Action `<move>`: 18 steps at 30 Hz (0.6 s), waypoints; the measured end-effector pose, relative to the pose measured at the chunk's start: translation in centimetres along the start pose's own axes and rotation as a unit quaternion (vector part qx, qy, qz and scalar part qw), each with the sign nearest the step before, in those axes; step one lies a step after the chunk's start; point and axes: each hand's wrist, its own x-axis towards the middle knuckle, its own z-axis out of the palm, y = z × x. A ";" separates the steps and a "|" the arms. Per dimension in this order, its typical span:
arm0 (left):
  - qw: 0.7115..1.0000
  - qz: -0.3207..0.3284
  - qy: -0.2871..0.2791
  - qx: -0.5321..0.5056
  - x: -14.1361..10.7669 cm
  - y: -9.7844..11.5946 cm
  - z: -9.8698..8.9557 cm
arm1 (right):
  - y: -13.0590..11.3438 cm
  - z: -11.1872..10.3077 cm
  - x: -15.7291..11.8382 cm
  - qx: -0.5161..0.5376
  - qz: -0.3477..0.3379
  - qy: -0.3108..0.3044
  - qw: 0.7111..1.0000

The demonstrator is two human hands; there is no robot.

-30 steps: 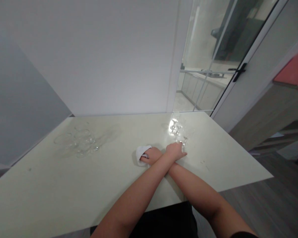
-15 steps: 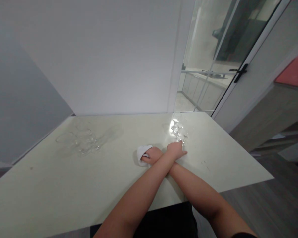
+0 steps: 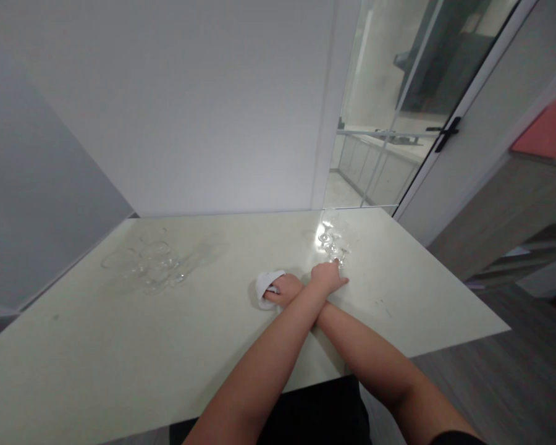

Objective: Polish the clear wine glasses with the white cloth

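Observation:
My forearms cross, the left one over the right. My right hand point(image 3: 287, 290) grips a white cloth point(image 3: 264, 292), which wraps about its fingers just above the table. At the right, my left hand point(image 3: 327, 277) is curled at the nearest of several clear wine glasses point(image 3: 340, 255), thumb held out to the side. Its fingers partly hide that glass, so the exact grip is hard to see. Behind it, another wine glass point(image 3: 324, 238) stands in a bright reflection. More clear glasses point(image 3: 157, 262) are clustered on the left; their outlines are faint.
The pale table point(image 3: 241, 247) meets a white wall point(image 3: 213, 123) at the back. Beyond its right side are a glass-paned door with a black handle point(image 3: 448, 133) and a wooden shelf unit point(image 3: 505, 204) with a red object point(image 3: 549, 133) on top.
The view has shifted very slightly. My left hand and the near glass show only a tiny shift; the right hand stays in place with the cloth.

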 end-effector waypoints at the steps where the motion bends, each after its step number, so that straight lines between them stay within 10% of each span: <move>1: 1.000 0.001 0.001 -0.002 0.1 0.0 0.0 | 0.0 0.0 0.0 0.002 0.000 0.003 1.000; 18: 1.000 -0.012 0.022 -0.011 0.6 0.0 0.7 | 0.1 -0.1 0.0 0.010 -0.011 0.003 1.000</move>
